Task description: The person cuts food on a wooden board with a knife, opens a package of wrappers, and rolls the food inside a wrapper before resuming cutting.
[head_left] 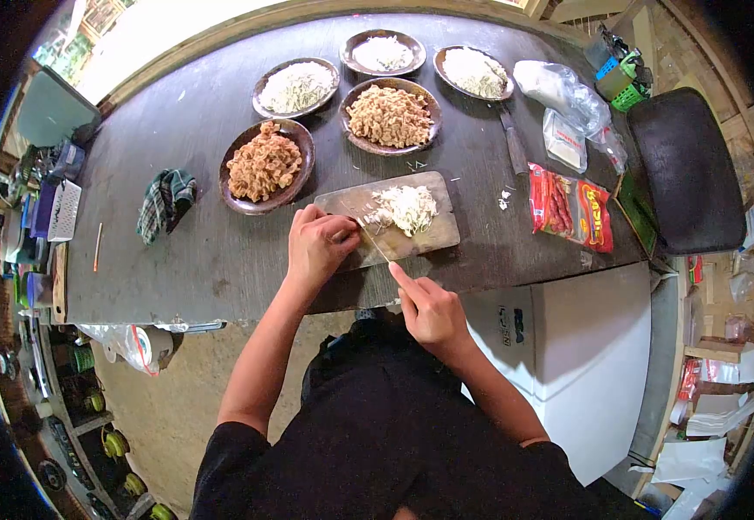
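Observation:
A wooden cutting board (pixel 353 201) lies near the table's front edge, bearing a heap of finely shredded whitish food (pixel 406 210). My right hand (pixel 433 314) is closed round a knife, its index finger stretched along the handle's top. The thin knife blade (pixel 377 242) slants over the board toward my left fingers. My left hand (pixel 316 247) is closed at the board's left side, its fingertips beside the blade. A small dark bit shows at those fingertips; most of what they hold is hidden.
Behind the board stand a plate of reddish-brown crumbled food (pixel 264 165), a plate of tan pieces (pixel 389 118) and several plates of pale shreds (pixel 297 87). Rightward lie another knife (pixel 513 146), a red sausage packet (pixel 570 208) and plastic bags (pixel 563 94). A checked cloth (pixel 166 204) lies left.

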Demonstrator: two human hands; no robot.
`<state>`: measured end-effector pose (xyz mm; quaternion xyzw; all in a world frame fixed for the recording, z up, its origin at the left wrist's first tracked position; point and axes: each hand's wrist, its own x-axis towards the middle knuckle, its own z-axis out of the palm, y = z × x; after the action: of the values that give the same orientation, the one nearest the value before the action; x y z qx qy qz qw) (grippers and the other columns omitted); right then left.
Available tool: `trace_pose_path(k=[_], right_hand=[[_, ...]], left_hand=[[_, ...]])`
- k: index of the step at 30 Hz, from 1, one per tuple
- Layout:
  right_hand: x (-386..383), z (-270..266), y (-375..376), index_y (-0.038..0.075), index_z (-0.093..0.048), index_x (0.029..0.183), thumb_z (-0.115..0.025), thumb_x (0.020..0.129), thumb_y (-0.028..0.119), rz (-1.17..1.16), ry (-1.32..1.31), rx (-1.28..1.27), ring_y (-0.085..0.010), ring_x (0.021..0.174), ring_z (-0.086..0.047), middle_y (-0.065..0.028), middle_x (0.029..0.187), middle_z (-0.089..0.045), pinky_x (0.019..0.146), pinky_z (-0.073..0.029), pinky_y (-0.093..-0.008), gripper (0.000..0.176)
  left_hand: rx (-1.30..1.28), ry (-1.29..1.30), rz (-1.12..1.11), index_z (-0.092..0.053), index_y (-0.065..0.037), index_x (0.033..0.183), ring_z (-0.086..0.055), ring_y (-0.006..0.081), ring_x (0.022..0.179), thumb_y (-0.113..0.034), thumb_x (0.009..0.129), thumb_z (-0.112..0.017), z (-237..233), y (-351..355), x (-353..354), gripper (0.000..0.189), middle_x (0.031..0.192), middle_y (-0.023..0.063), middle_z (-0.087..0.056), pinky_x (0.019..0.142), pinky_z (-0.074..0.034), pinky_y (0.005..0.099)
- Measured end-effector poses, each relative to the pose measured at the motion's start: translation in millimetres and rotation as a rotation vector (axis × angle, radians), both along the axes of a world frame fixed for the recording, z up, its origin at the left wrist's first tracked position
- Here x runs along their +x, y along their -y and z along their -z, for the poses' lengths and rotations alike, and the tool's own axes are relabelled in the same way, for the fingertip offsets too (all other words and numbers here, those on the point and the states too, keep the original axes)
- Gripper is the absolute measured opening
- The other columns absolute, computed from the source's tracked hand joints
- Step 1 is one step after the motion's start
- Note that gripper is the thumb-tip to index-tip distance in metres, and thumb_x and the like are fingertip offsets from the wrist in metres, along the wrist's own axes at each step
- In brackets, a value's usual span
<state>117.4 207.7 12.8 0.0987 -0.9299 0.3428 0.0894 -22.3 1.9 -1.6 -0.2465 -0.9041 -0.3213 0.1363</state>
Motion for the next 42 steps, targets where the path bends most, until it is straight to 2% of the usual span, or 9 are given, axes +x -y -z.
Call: trace_pose_path(k=[9, 15, 17, 20, 27, 30, 39, 42], right_hand=[[-10, 7, 10, 0.017, -0.060, 0.145, -0.066, 0.094, 0.006, 0.062, -0.009, 0.094, -0.0350, 0.064, -0.065, -0.0122, 0.079, -0.061, 0.058, -0.054, -0.0451, 0.052], [-4, 3, 4, 0.015, -0.063, 0.143, -0.067, 0.094, 0.006, 0.084, -0.025, 0.043, -0.0345, 0.064, -0.065, -0.0123, 0.076, -0.061, 0.058, -0.053, -0.0450, 0.049], [-3, -3, 1, 0.014, -0.063, 0.142, -0.067, 0.095, 0.006, 0.063, -0.009, -0.004, -0.0344, 0.064, -0.065, -0.0129, 0.077, -0.063, 0.058, -0.053, -0.0444, 0.048], [-1, 2, -2, 0.013, -0.059, 0.146, -0.066, 0.093, 0.008, -0.002, -0.026, -0.006, -0.0357, 0.063, -0.065, -0.0137, 0.077, -0.060, 0.059, -0.055, -0.0464, 0.053], [-10, 3, 1, 0.013, -0.061, 0.143, -0.066, 0.095, 0.006, 0.016, 0.019, -0.041, -0.0359, 0.065, -0.065, -0.0140, 0.077, -0.063, 0.058, -0.052, -0.0454, 0.050], [-13, 3, 3, 0.013, -0.062, 0.143, -0.067, 0.094, 0.006, 0.034, 0.020, 0.027, -0.0353, 0.066, -0.065, -0.0146, 0.077, -0.063, 0.058, -0.052, -0.0445, 0.050], [2, 4, -6, 0.011, -0.063, 0.142, -0.070, 0.092, 0.005, 0.028, -0.035, -0.047, -0.0329, 0.062, -0.065, -0.0142, 0.075, -0.064, 0.056, -0.052, -0.0433, 0.051], [2, 6, -6, 0.009, -0.058, 0.145, -0.068, 0.093, 0.008, -0.010, -0.055, -0.043, -0.0333, 0.060, -0.063, -0.0130, 0.074, -0.061, 0.055, -0.054, -0.0447, 0.054]], left_hand=[[0.008, -0.027, 0.001, -0.079, -0.013, 0.082, -0.058, 0.0208, 0.080, -0.018, 0.074, -0.083, -1, -1, 1, 0.011, 0.086, -0.0024, -0.078, 0.082, -0.047, 0.0346], [0.015, -0.049, 0.016, -0.080, -0.014, 0.084, -0.058, 0.0206, 0.081, -0.018, 0.074, -0.083, 4, 1, 1, 0.011, 0.089, -0.0031, -0.078, 0.081, -0.046, 0.0348], [-0.028, -0.015, 0.027, -0.080, -0.014, 0.086, -0.057, 0.0198, 0.081, -0.017, 0.073, -0.085, 4, 2, 0, 0.014, 0.094, -0.0042, -0.079, 0.083, -0.047, 0.0336], [-0.043, -0.024, 0.035, -0.080, -0.015, 0.086, -0.058, 0.0208, 0.082, -0.019, 0.074, -0.083, 1, 3, 0, 0.012, 0.089, -0.0037, -0.078, 0.082, -0.047, 0.0350], [-0.008, -0.051, 0.017, -0.080, -0.015, 0.086, -0.058, 0.0202, 0.081, -0.019, 0.074, -0.083, 4, 0, 1, 0.013, 0.090, -0.0042, -0.078, 0.081, -0.047, 0.0347], [-0.030, -0.067, 0.023, -0.080, -0.015, 0.086, -0.058, 0.0200, 0.082, -0.018, 0.074, -0.083, 2, 2, 0, 0.012, 0.092, -0.0045, -0.079, 0.082, -0.047, 0.0343], [-0.023, -0.082, 0.034, -0.079, -0.013, 0.085, -0.059, 0.0223, 0.085, -0.019, 0.073, -0.083, 1, 1, 2, 0.014, 0.094, -0.0023, -0.079, 0.084, -0.048, 0.0357], [-0.014, -0.054, 0.028, -0.079, -0.013, 0.085, -0.059, 0.0227, 0.085, -0.018, 0.073, -0.083, 2, 2, 1, 0.014, 0.093, -0.0019, -0.079, 0.084, -0.048, 0.0354]])
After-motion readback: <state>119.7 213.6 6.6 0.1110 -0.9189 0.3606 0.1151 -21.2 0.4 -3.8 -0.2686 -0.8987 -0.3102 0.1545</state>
